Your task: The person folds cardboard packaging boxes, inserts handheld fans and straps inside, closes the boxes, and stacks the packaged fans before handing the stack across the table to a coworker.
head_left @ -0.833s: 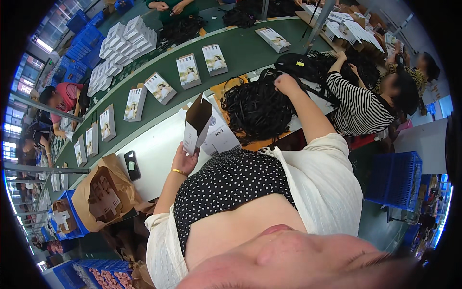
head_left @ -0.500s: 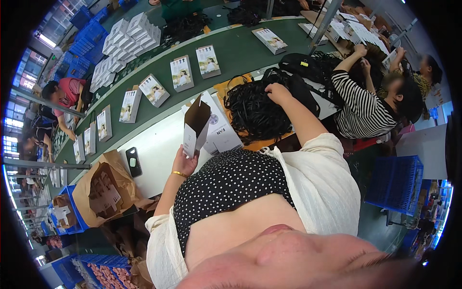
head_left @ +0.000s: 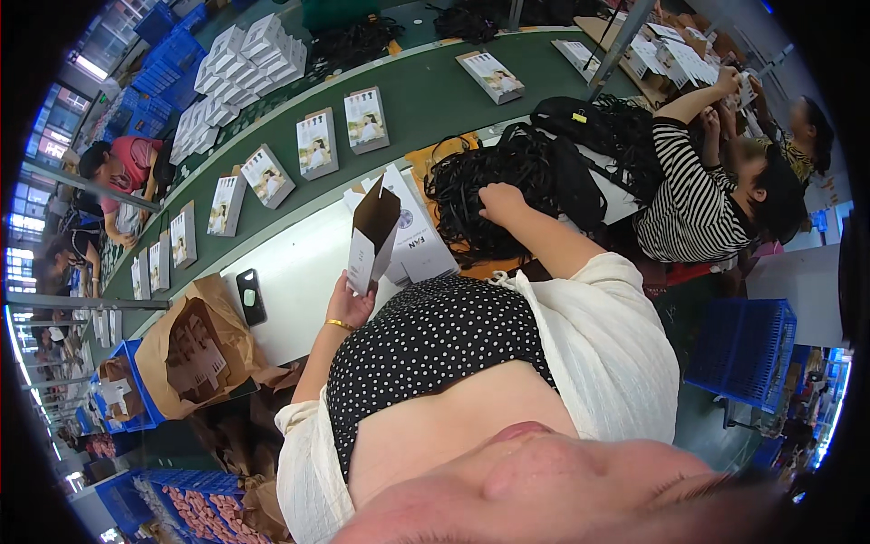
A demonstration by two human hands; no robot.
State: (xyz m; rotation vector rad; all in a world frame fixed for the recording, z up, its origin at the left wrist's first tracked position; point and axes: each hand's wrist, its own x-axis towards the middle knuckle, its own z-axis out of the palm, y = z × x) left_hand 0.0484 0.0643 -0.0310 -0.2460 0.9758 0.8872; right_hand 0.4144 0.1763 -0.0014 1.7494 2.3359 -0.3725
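My left hand [head_left: 352,306] grips the lower end of an open white carton [head_left: 362,256] with a brown inside, tilted upright over the bench. My right hand [head_left: 504,203] is at a tangled pile of black cords [head_left: 467,195], its fingers pinched on cord; the exact strand is hard to make out. The pile rests partly on an orange-yellow sheet [head_left: 420,165]. Between the pile and the carton lie flat white printed cartons [head_left: 424,256].
Several white printed boxes [head_left: 316,145] sit on a green conveyor [head_left: 412,91] beyond the bench. A dark phone [head_left: 251,297] and a brown paper bag [head_left: 227,344] are at left. At right, a co-worker in a striped top [head_left: 693,213] handles boxes; a blue crate [head_left: 741,354] stands behind.
My right hand has moved left and slightly down over the cord pile. The boxes on the conveyor have shifted left. My left hand still holds the carton in nearly the same place.
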